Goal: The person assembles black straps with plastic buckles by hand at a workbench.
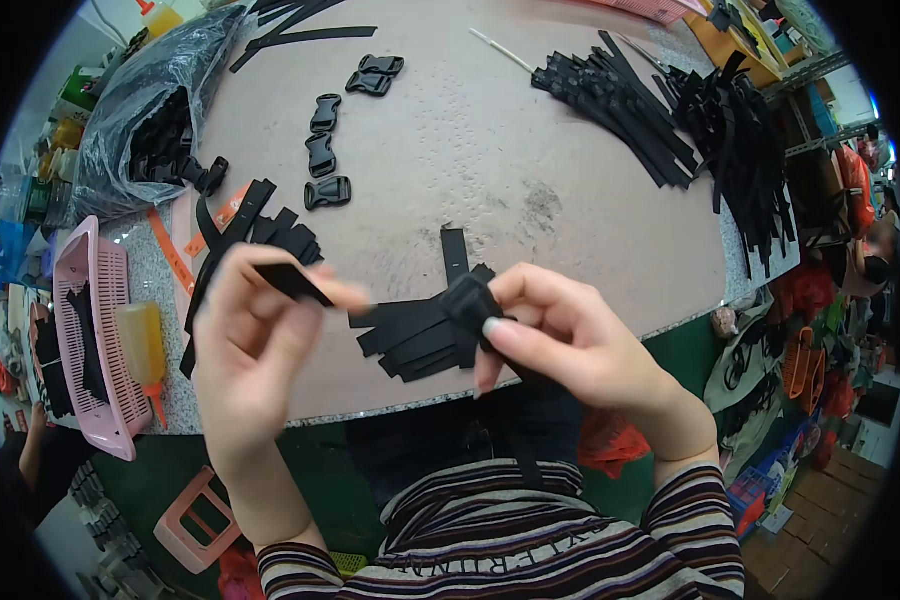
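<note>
At nine o'clock, left hand [255, 350] grasps strap [295, 283]; at three, right hand [567, 335] pinches probable buckle [467, 300]. Likely threading; alignment needed next.

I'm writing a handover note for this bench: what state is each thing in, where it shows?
Left hand: closed on a black strap.
Right hand: pinching a black piece.
Strap pile: loose, fanned out.
Three buckles: lined up, apparently clipped shut.
Plastic bag: open, black parts inside.
Yellow bottle: orange nozzle fitted.
Pink basket: uncovered.
</note>
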A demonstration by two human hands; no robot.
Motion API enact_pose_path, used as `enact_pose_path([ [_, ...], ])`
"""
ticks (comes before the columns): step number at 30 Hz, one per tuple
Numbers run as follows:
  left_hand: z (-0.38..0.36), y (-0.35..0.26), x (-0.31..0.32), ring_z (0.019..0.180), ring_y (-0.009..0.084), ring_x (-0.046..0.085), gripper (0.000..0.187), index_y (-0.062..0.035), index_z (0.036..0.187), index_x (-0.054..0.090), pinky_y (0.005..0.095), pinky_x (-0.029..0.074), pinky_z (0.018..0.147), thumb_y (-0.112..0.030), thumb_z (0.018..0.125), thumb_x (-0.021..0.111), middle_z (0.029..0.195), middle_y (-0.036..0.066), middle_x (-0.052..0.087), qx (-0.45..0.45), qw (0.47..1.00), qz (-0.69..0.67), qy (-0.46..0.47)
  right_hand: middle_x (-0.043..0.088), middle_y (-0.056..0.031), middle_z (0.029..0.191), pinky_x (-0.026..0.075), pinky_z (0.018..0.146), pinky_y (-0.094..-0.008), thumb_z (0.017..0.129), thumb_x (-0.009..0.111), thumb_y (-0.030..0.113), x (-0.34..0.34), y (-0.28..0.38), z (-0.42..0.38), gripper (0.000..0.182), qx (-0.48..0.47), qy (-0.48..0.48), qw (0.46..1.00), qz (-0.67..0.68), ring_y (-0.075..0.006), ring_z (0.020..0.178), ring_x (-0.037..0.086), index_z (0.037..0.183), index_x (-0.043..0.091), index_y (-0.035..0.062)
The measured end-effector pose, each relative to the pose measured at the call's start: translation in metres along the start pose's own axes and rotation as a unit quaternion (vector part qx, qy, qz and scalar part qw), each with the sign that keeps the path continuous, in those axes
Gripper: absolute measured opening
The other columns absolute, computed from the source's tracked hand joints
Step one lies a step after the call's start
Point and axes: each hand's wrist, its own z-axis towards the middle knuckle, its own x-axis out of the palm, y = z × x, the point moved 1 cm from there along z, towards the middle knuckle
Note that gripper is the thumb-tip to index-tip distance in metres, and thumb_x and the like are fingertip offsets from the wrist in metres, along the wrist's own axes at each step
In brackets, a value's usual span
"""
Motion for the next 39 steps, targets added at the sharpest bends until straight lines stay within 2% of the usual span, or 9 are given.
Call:
enact_pose_path([
  [3, -0.021, -0.027, 0.02, 0.075, 0.0141, 0.066, 0.012, 0.0017, 0.103, 0.067, 0.0255, 0.051, 0.069, 0.002, 0.092, 0.062, 0.092, 0.012, 0.073, -0.061, 0.998, 0.016, -0.029, 0.071, -0.0124, 0.086, 0.052, 0.064, -0.025, 0.096, 0.067, 0.009, 0.012, 0.024, -0.008, 0.022, -0.144, -0.019, 0.966, -0.215, -0.0183, 0.074, 0.07, 0.112, 0.06, -0.0031],
  [7, -0.02, -0.04, 0.035, 0.054, 0.011, 0.058, 0.022, -0.0014, 0.094, 0.076, 0.0238, 0.043, 0.049, 0.005, 0.073, 0.078, 0.072, 0.008, 0.07, 0.188, 0.944, 0.259, -0.086, 0.068, -0.0105, 0.078, 0.048, 0.05, -0.0266, 0.092, 0.071, 0.01, 0.018, 0.051, -0.007, 0.017, -0.197, -0.063, 0.912, -0.353, -0.0167, 0.06, 0.067, 0.103, 0.063, -0.0002],
  [9, -0.023, -0.042, 0.039, 0.049, 0.0121, 0.055, 0.026, -0.0027, 0.097, 0.077, 0.0245, 0.042, 0.047, 0.004, 0.072, 0.079, 0.065, 0.006, 0.064, 0.189, 0.93, 0.306, -0.078, 0.067, -0.0099, 0.074, 0.048, 0.048, -0.029, 0.09, 0.073, 0.01, 0.019, 0.049, -0.003, 0.016, -0.2, -0.066, 0.911, -0.355, -0.0175, 0.053, 0.064, 0.1, 0.064, 0.0005],
  [12, -0.025, -0.039, 0.044, 0.05, 0.0085, 0.047, 0.025, -0.0008, 0.098, 0.077, 0.023, 0.031, 0.048, 0.007, 0.074, 0.075, 0.064, 0.003, 0.063, 0.215, 0.916, 0.326, -0.093, 0.067, -0.0104, 0.074, 0.048, 0.048, -0.0301, 0.089, 0.073, 0.01, 0.024, 0.049, -0.001, 0.017, -0.195, -0.065, 0.907, -0.368, -0.0196, 0.052, 0.063, 0.099, 0.064, 0.0004],
  [24, -0.033, -0.035, 0.051, 0.052, 0.0161, 0.055, 0.03, -0.0018, 0.101, 0.076, 0.0269, 0.04, 0.049, 0.003, 0.071, 0.078, 0.063, 0.005, 0.06, 0.247, 0.866, 0.419, -0.115, 0.059, -0.0076, 0.069, 0.047, 0.048, -0.0336, 0.079, 0.074, 0.004, 0.044, 0.035, 0.004, 0.018, -0.357, -0.127, 0.76, -0.528, -0.0247, 0.054, 0.06, 0.094, 0.065, -0.0002],
  [27, -0.03, -0.049, 0.047, 0.057, 0.0159, 0.058, 0.03, -0.0015, 0.104, 0.076, 0.0272, 0.042, 0.054, 0.002, 0.074, 0.077, 0.069, 0.006, 0.063, 0.172, 0.9, 0.387, -0.104, 0.06, -0.0078, 0.07, 0.047, 0.048, -0.0335, 0.079, 0.074, 0.005, 0.034, 0.035, 0.007, 0.019, -0.358, -0.146, 0.781, -0.49, -0.0246, 0.054, 0.061, 0.094, 0.065, -0.0003],
  [32, -0.027, -0.043, 0.039, 0.061, 0.0129, 0.054, 0.027, 0.001, 0.106, 0.076, 0.0256, 0.038, 0.056, 0.005, 0.079, 0.072, 0.072, 0.007, 0.062, 0.14, 0.938, 0.308, -0.077, 0.061, -0.0081, 0.071, 0.048, 0.048, -0.0335, 0.079, 0.074, 0.006, 0.034, 0.039, 0.004, 0.019, -0.328, -0.121, 0.787, -0.508, -0.0243, 0.054, 0.061, 0.094, 0.064, -0.0002],
  [35, -0.024, -0.041, 0.041, 0.06, 0.012, 0.051, 0.027, 0.0006, 0.106, 0.076, 0.0258, 0.036, 0.054, 0.006, 0.08, 0.072, 0.072, 0.006, 0.061, 0.133, 0.941, 0.304, -0.068, 0.06, -0.0081, 0.071, 0.048, 0.049, -0.033, 0.079, 0.074, 0.007, 0.038, 0.036, 0.006, 0.019, -0.332, -0.113, 0.785, -0.511, -0.0241, 0.054, 0.06, 0.093, 0.063, -0.0002],
  [39, -0.021, -0.041, 0.036, 0.054, 0.0182, 0.054, 0.03, -0.0017, 0.106, 0.076, 0.0304, 0.042, 0.051, 0.005, 0.077, 0.078, 0.069, 0.007, 0.06, 0.153, 0.934, 0.319, -0.052, 0.059, -0.0077, 0.071, 0.049, 0.049, -0.0328, 0.079, 0.074, 0.008, 0.039, 0.036, 0.007, 0.019, -0.344, -0.113, 0.78, -0.51, -0.0237, 0.054, 0.06, 0.093, 0.063, 0.0001],
])
